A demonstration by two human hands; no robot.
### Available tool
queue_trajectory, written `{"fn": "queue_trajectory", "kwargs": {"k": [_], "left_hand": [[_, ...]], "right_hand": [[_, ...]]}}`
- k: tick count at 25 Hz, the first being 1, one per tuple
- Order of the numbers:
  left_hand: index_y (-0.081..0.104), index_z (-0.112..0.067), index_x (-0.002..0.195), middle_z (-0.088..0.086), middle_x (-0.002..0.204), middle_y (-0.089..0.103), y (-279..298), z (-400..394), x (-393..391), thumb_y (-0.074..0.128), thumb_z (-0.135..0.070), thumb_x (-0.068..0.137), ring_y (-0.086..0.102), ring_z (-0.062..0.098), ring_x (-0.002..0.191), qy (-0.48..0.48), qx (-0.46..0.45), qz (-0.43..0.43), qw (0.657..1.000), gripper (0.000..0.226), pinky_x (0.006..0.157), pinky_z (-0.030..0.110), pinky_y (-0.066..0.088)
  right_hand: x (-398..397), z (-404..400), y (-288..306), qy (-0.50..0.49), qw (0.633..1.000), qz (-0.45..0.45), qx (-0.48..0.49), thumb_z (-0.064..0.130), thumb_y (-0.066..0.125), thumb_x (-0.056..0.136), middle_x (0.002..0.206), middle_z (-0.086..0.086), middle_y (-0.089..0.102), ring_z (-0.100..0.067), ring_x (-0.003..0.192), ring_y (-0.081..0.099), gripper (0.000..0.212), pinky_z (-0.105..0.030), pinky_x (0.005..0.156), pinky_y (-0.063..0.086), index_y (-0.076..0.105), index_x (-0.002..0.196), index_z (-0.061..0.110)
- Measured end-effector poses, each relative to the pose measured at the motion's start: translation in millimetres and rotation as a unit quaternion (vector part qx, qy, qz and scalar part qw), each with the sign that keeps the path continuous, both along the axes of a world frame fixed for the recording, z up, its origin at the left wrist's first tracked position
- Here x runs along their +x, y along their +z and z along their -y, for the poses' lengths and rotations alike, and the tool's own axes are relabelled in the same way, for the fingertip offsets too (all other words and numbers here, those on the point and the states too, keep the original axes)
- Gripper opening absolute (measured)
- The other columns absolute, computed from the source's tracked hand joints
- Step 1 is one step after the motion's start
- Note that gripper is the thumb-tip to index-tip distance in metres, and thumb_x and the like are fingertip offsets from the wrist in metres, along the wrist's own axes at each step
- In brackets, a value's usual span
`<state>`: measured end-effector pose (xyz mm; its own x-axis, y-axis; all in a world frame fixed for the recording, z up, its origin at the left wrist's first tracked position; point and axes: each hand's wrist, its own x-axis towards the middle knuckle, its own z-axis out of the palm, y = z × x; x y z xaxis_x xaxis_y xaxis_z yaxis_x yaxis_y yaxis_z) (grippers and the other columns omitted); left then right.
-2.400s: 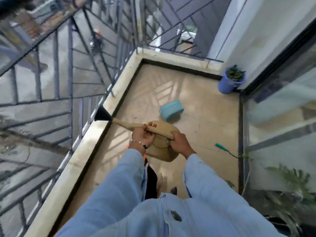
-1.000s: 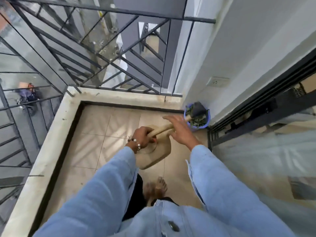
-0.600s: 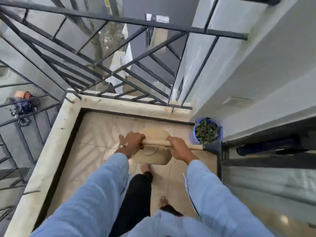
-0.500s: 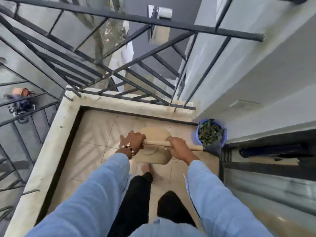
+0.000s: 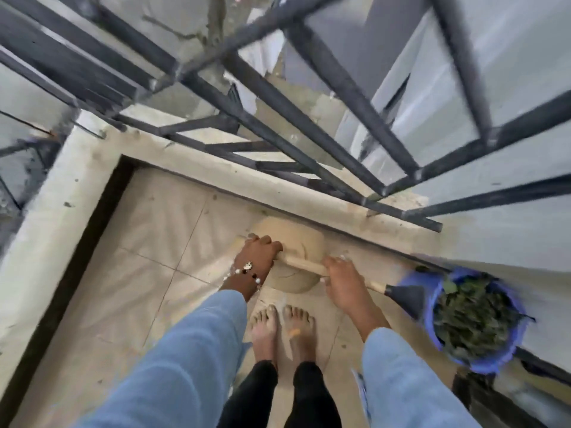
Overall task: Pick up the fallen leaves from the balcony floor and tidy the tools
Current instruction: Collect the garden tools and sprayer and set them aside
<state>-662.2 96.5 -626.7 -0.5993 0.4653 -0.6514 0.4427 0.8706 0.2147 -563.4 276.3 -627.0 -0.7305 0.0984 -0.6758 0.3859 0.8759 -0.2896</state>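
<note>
I hold the brush [image 5: 312, 267] crosswise in front of me, above my bare feet [image 5: 282, 332]. My left hand [image 5: 258, 253] is wrapped round the butt end of its wooden handle, at about 9 o'clock from the middle of the stick, and in the same grip it seems to carry the tan dustpan [image 5: 292, 261], which hangs flat beneath the handle; I cannot tell exactly how my fingers catch the pan. My right hand [image 5: 343, 284] is curled round the handle further along, toward 3 o'clock. The dark brush head [image 5: 404, 296] sticks out past that hand and sits just beside, perhaps touching, the rim of the blue bucket [image 5: 432, 329], which stands on the balcony floor [image 5: 148, 242] at my 3 o'clock against the wall. The bucket is full of green leaves [image 5: 472, 316]. The tiles I can see carry no leaves, only grit, though the picture is blurred. The railing [image 5: 278, 125] runs along the ledge at 12 o'clock.

I judge the leaf gathering to be done or nearly so, and the step in hand to be the tidying: brush and pan need a resting place. The next move calls for keeping both grips firm while I carry the pair, and for swinging the brush head clear of the bucket so I do not tip it and spill the leaves.
</note>
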Motion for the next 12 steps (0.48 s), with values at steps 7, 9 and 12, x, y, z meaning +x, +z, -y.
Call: {"fn": "queue_trajectory", "kwargs": {"k": [7, 9, 12], "left_hand": [[0.061, -0.014, 0.125, 0.014, 0.112, 0.061, -116, -15, -28, 0.042, -0.005, 0.089, 0.051, 0.037, 0.111, 0.042, 0.101, -0.036, 0.993, 0.042, 0.091, 0.037, 0.043], [0.066, -0.009, 0.116, 0.018, 0.105, 0.063, -124, -16, -27, 0.044, -0.002, 0.085, 0.054, 0.038, 0.105, 0.066, 0.15, -0.041, 0.986, 0.039, 0.087, 0.038, 0.045], [0.067, -0.001, 0.108, 0.02, 0.107, 0.064, -116, -13, -20, 0.047, 0.007, 0.077, 0.061, 0.036, 0.1, 0.077, 0.184, -0.027, 0.98, 0.038, 0.085, 0.034, 0.046]], "right_hand": [[-20, -16, -115, -0.006, 0.999, -0.031, -0.002, 0.011, 0.055, 0.091, 0.109, -0.012, 0.061, -0.029, 0.103, 0.051, 0.03, -0.041, 0.083, 0.049, 0.056, 0.12, 0.014], [-20, -16, -125, -0.01, 0.999, -0.045, 0.017, 0.009, 0.055, 0.091, 0.109, -0.012, 0.06, -0.028, 0.103, 0.052, 0.031, -0.039, 0.084, 0.048, 0.055, 0.122, 0.013], [-15, -18, -124, 0.01, 0.998, -0.051, 0.038, 0.005, 0.055, 0.091, 0.11, -0.012, 0.06, -0.028, 0.104, 0.051, 0.036, -0.036, 0.083, 0.046, 0.055, 0.125, 0.012]]}}
